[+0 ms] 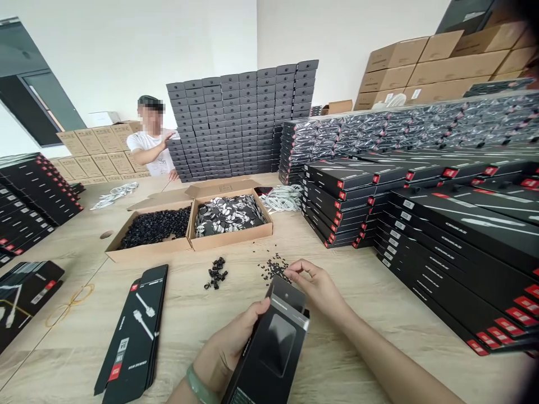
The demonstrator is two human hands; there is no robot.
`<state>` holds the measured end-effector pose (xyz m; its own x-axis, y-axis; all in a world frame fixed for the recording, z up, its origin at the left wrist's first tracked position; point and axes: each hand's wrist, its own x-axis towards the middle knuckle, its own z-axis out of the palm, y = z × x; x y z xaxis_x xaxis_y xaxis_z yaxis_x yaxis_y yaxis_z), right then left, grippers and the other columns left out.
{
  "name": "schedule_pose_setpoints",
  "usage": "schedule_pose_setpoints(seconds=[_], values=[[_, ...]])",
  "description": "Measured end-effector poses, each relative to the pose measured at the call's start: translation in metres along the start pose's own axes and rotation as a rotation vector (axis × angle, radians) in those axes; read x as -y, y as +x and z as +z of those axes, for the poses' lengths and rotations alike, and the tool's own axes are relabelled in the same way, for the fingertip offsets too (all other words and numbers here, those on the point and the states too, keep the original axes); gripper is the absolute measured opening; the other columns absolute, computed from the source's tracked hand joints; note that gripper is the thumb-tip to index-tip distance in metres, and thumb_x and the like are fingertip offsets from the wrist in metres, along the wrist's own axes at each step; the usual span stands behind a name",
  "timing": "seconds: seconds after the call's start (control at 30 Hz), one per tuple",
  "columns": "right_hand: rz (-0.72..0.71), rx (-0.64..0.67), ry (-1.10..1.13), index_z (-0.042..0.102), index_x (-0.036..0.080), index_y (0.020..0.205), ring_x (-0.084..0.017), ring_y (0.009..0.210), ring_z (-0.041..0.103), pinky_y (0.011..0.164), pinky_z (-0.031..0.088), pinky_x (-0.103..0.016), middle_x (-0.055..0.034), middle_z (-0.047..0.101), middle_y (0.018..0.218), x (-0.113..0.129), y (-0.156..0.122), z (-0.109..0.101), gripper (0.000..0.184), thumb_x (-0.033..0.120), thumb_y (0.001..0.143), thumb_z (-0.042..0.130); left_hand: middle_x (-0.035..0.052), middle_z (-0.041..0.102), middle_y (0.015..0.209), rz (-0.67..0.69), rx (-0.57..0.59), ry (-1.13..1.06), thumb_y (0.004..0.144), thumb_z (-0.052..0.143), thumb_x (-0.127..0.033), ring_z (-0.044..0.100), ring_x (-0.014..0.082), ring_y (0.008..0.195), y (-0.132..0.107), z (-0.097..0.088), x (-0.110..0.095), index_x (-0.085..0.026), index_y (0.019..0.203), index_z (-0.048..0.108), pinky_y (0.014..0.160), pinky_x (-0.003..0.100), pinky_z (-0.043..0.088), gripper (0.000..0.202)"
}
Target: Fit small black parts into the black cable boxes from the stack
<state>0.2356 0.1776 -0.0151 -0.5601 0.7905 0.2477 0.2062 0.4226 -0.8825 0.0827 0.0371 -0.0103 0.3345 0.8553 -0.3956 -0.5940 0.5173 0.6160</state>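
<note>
Nearest the camera, head view: black box (269, 350), windowed face up, far-end flap raised, tilted above the counter (185, 314). Left hand (236, 339) has its grip wrapped about the box's left side, thumb on the upper edge; likely steadies it while the other hand is busy at the far end. Right hand (314, 283) at that end; thumb and forefinger tips drawn together. Cannot tell whether anything is pinched between. Small black bits (273, 266) lie scattered just past the box, probably spread thin for easy picking. Clump of larger black pieces (217, 273) beyond the box, to its left. Farther past it, left tray (147, 251) and right tray (231, 238) side by side, presumably keeping bulk parts sorted.

Materials: box smooth, dark, square-edged, its window glossy. Trays brown cardboard, shallow; left full of dark nubs (155, 225), right of flat black-and-white pieces (231, 214). Counter pale, wood-grained. Left of the box, flat black sleeve (138, 331), white cable print. Right of it, stacked black cartons (446, 252), red-cornered.
</note>
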Motion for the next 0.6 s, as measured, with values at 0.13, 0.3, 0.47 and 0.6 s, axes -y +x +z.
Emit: schedule_pose_setpoints(seconds=[0.13,0.3,0.47,0.6], values=[[-0.063,0.124,-0.125,0.066,0.022,0.075,-0.023,0.073,0.060,0.071,0.046,-0.039,-0.0049,0.067,0.074,-0.010,0.024,0.025,0.019,0.035,0.084,0.057,0.0156,0.075,0.087,-0.076,0.192,-0.088,0.080,0.052,-0.058,0.070,0.0246,0.081,-0.005,0.007,0.002,-0.006,0.104,0.068,0.078,0.031,0.049,0.060],[-0.164,0.284,-0.123,0.071,0.025,0.081,-0.023,0.087,0.061,0.088,0.042,-0.041,-0.0036,0.070,0.086,0.013,0.054,0.087,0.013,0.020,0.082,0.059,0.0201,0.070,0.109,-0.062,0.307,-0.070,0.079,0.055,-0.057,0.066,0.0339,0.098,-0.013,0.008,0.003,-0.005,0.116,0.064,0.093,0.044,0.041,0.065],[-0.147,0.315,-0.054,0.068,0.022,0.078,-0.022,0.089,0.060,0.089,0.040,-0.040,-0.0029,0.067,0.087,0.024,0.066,0.123,0.012,0.011,0.074,0.065,0.0166,0.074,0.098,0.014,0.212,-0.089,0.076,0.061,-0.055,0.064,0.0319,0.103,-0.005,-0.005,0.005,-0.008,0.103,0.069,0.098,0.041,0.038,0.055],[-0.020,0.251,0.082,0.064,0.021,0.072,-0.019,0.067,0.058,0.071,0.046,-0.036,0.0007,0.062,0.067,0.009,0.064,0.106,0.004,0.019,0.075,0.065,0.0171,0.074,0.090,-0.002,0.262,-0.183,0.081,0.043,-0.066,0.068,0.0286,0.088,0.000,-0.006,0.000,-0.006,0.107,0.066,0.083,0.038,0.047,0.069]])
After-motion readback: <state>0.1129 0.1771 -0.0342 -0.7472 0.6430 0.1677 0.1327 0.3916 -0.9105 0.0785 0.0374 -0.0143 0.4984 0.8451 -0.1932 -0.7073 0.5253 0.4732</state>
